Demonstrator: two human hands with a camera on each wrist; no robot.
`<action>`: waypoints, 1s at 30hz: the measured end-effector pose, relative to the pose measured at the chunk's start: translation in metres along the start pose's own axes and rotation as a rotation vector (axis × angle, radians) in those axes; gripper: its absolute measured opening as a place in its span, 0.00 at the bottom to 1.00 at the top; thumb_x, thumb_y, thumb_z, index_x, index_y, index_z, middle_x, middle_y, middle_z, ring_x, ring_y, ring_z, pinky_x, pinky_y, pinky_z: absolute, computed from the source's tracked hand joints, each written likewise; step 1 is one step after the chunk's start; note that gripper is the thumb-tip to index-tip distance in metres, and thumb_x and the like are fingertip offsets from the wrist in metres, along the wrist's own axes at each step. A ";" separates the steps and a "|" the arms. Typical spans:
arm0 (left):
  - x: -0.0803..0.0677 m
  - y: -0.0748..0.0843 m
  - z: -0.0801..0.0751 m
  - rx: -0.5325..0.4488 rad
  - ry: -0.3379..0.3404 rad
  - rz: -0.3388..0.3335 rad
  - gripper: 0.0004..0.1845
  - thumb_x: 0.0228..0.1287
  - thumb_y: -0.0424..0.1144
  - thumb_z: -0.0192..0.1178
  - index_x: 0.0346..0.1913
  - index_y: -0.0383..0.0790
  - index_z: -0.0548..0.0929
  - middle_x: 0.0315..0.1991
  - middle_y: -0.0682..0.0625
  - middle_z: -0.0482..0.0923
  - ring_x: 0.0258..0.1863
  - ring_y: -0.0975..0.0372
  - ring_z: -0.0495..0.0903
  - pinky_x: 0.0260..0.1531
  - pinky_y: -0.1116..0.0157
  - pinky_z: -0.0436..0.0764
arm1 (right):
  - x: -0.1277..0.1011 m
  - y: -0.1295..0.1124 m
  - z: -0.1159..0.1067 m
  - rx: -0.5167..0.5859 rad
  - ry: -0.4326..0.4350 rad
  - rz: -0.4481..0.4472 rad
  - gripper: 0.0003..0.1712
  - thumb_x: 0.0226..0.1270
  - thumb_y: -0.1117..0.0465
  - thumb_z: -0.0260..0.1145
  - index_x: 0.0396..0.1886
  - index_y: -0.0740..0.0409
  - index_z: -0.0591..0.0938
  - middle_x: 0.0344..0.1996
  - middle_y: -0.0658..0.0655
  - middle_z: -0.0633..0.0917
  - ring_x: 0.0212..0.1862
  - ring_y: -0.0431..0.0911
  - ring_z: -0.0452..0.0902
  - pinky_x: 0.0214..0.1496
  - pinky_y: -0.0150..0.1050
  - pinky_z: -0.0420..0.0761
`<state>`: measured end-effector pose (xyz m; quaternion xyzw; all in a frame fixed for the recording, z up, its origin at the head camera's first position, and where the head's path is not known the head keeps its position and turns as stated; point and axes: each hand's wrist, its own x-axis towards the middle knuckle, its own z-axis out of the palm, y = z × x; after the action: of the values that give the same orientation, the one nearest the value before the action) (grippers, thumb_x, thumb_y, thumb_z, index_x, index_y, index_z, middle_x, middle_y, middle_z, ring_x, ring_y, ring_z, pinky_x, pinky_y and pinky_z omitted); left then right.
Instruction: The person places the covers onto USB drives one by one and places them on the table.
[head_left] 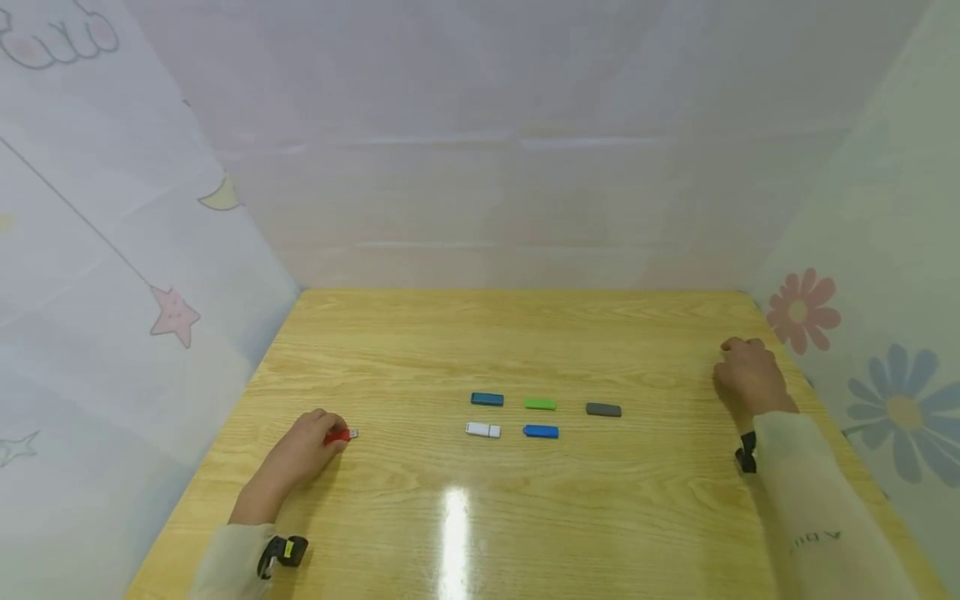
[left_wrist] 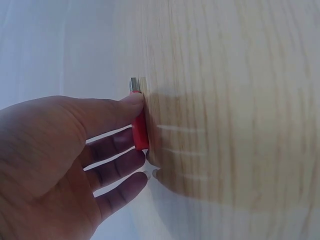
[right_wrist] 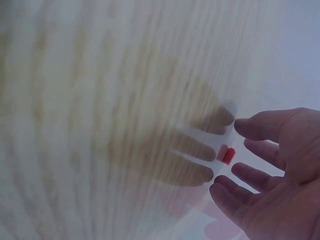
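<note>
My left hand (head_left: 306,444) pinches a red USB stick (head_left: 341,436) low over the left side of the table. In the left wrist view, the thumb presses the red body of the stick (left_wrist: 139,125), and its bare metal connector sticks out past the thumb. My right hand (head_left: 752,373) is low at the right edge of the table, thumb and fingers spread apart. A small red cap-like piece (right_wrist: 228,155) shows on the tabletop between that thumb and fingers in the right wrist view; in the head view it is hidden.
In the middle of the table lie several USB sticks: dark blue (head_left: 487,399), green (head_left: 540,404), grey (head_left: 603,410), white (head_left: 483,430) and bright blue (head_left: 541,431). Printed sheets (head_left: 480,200) stand up at the back and both sides of the wooden table (head_left: 420,333).
</note>
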<state>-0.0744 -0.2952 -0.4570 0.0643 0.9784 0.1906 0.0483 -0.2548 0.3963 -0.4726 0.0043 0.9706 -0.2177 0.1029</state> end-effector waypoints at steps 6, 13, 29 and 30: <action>0.002 0.000 0.000 0.010 0.001 -0.011 0.10 0.69 0.33 0.66 0.50 0.37 0.83 0.45 0.46 0.78 0.47 0.50 0.78 0.47 0.50 0.81 | 0.009 0.006 -0.004 -0.011 -0.023 -0.007 0.32 0.71 0.65 0.47 0.69 0.81 0.61 0.59 0.88 0.58 0.53 0.80 0.61 0.49 0.70 0.70; 0.006 0.000 0.003 0.011 0.000 -0.001 0.09 0.69 0.34 0.66 0.49 0.37 0.83 0.43 0.47 0.78 0.47 0.50 0.77 0.47 0.51 0.80 | 0.020 0.018 -0.007 -0.039 -0.029 -0.011 0.32 0.68 0.65 0.48 0.68 0.80 0.62 0.60 0.88 0.57 0.55 0.81 0.60 0.50 0.69 0.71; 0.006 -0.003 0.002 0.030 0.016 0.003 0.07 0.68 0.33 0.67 0.46 0.39 0.82 0.41 0.49 0.77 0.45 0.52 0.77 0.45 0.52 0.80 | 0.022 0.013 -0.002 -0.075 0.009 -0.025 0.25 0.66 0.76 0.51 0.63 0.77 0.71 0.59 0.82 0.70 0.58 0.78 0.65 0.58 0.70 0.70; 0.006 -0.003 0.002 0.031 0.016 0.004 0.07 0.68 0.33 0.67 0.46 0.39 0.82 0.41 0.49 0.77 0.45 0.52 0.77 0.44 0.52 0.80 | 0.023 0.014 -0.002 -0.067 0.014 -0.026 0.25 0.65 0.76 0.52 0.63 0.77 0.72 0.58 0.81 0.71 0.58 0.78 0.66 0.58 0.70 0.70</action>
<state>-0.0800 -0.2963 -0.4599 0.0654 0.9814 0.1761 0.0392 -0.2767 0.4085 -0.4811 -0.0103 0.9780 -0.1863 0.0935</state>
